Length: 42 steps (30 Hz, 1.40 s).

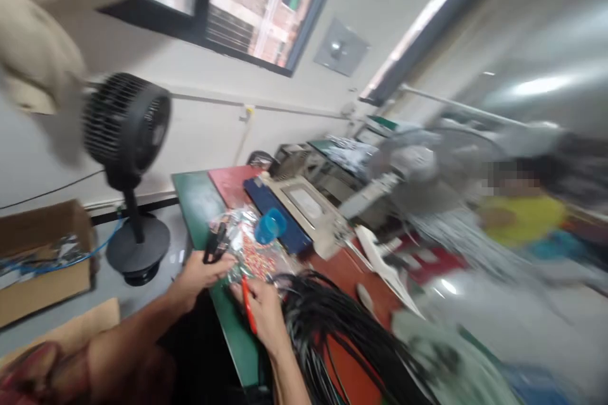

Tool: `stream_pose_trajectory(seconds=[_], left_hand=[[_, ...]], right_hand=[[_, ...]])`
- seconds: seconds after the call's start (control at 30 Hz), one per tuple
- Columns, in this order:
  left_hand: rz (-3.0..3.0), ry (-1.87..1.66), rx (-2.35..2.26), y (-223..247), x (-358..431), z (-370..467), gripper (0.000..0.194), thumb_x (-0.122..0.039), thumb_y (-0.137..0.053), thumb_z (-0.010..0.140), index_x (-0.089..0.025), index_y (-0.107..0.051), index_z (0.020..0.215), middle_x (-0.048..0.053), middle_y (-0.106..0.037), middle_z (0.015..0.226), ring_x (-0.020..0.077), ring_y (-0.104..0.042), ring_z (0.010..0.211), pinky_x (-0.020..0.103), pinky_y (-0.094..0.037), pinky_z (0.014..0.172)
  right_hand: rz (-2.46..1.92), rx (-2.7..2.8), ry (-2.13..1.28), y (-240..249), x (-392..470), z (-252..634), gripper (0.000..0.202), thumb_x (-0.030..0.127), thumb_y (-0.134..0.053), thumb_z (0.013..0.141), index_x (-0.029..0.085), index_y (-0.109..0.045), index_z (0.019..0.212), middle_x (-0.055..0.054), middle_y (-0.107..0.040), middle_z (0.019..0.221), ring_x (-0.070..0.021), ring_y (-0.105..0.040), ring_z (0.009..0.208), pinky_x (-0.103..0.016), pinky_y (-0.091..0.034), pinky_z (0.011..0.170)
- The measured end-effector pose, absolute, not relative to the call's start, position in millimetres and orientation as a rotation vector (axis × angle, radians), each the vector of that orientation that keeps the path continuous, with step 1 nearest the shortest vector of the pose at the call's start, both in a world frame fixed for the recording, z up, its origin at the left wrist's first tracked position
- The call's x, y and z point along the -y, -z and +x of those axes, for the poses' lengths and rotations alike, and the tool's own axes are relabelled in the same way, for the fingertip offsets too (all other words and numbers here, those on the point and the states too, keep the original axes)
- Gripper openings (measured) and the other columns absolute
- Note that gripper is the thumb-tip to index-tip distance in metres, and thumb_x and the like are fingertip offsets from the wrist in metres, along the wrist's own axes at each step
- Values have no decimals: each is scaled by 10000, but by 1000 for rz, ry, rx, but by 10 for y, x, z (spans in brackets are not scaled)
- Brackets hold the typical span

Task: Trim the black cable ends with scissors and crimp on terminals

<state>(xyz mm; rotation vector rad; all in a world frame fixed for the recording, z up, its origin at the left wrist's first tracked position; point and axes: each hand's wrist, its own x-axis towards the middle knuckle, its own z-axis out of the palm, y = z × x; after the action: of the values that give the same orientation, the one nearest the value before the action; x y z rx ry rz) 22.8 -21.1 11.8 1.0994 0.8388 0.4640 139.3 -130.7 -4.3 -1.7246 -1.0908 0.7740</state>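
1. A single camera worn on the person's head looks forward and down across a counter [196,193], its edge running away from the viewer.
2. The wide view tilts, with the window [266,0] slanting at the top of the frame and the right side smeared by blur.
3. The left hand [204,272] and right hand [266,310] sit low and near; the wall [204,126] stands well beyond.

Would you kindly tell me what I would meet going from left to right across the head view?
Open brown cardboard box, black floor-standing fan, bare left hand, slim red handle, translucent blue plastic cup, bundle of thin black cables, blurred bright-yellow shape.
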Motion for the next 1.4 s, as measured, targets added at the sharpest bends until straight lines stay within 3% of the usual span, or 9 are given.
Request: stream_pose_trajectory(seconds=[0.1,0.17,0.33,0.57,0.73,1.1,1.27,1.4], left_hand=[[1112,-415,-830,-80,128,245,468,-442,-740,588,-92,-633,880,-75,-393,513,17,-230,412,169,-123,415],[1120,-395,-788,-79,88,259,455,-447,-749,582,-93,-625,840,-88,-351,497,18,-216,416,163,-128,410],[1169,-302,-716,-94,130,212,432,-414,-756,600,-103,-625,869,-77,-365,499,37,-263,460,159,-184,436],[1227,-224,-685,-88,240,198,440,-417,-761,601,-102,-650,886,-53,-428,521,60,-308,485,183,-213,466],[1247,-265,-698,-111,257,190,360,-430,-757,595,-106,-638,698,-27,-469,518,71,-336,483,190,-231,461],[1279,-227,-466,-44,266,127,292,-404,-691,702,-127,-600,691,-15,-488,572,64,-328,500,196,-230,467],[1233,-217,-421,0,278,144,348,-451,-713,660,-128,-591,700,-13,-496,579,59,-330,478,195,-216,456],[1187,-194,-367,-4,343,150,396,-493,-713,637,-116,-593,643,-11,-481,545,54,-342,458,200,-223,454]], right_hand=[[-1706,963,-771,39,1267,1416,459,441,-693,667,187,-388,437,63,-301,455,-72,-265,461,-228,-157,446],[-1640,887,-797,45,1243,1448,424,467,-694,659,181,-460,452,61,-357,437,-73,-310,444,-213,-192,432],[-1398,706,-915,12,1221,1476,443,613,-569,706,182,-556,605,58,-453,458,-77,-375,377,-204,-291,386],[-1203,658,-1060,-45,1226,1500,419,560,-688,619,167,-549,583,48,-515,477,-64,-424,365,-185,-311,361],[-1153,701,-1116,-49,1235,1497,412,549,-700,617,152,-591,609,50,-524,472,-60,-444,366,-179,-318,367],[-1104,783,-1282,-124,1297,1462,449,580,-609,691,154,-600,548,37,-525,425,-73,-435,338,-189,-314,356],[-1108,776,-1307,-96,1327,1443,442,593,-648,630,177,-575,500,38,-505,390,-88,-415,328,-213,-299,358],[-1076,788,-1300,-53,1361,1380,473,585,-589,709,193,-517,455,44,-438,345,-80,-379,322,-220,-306,387]])
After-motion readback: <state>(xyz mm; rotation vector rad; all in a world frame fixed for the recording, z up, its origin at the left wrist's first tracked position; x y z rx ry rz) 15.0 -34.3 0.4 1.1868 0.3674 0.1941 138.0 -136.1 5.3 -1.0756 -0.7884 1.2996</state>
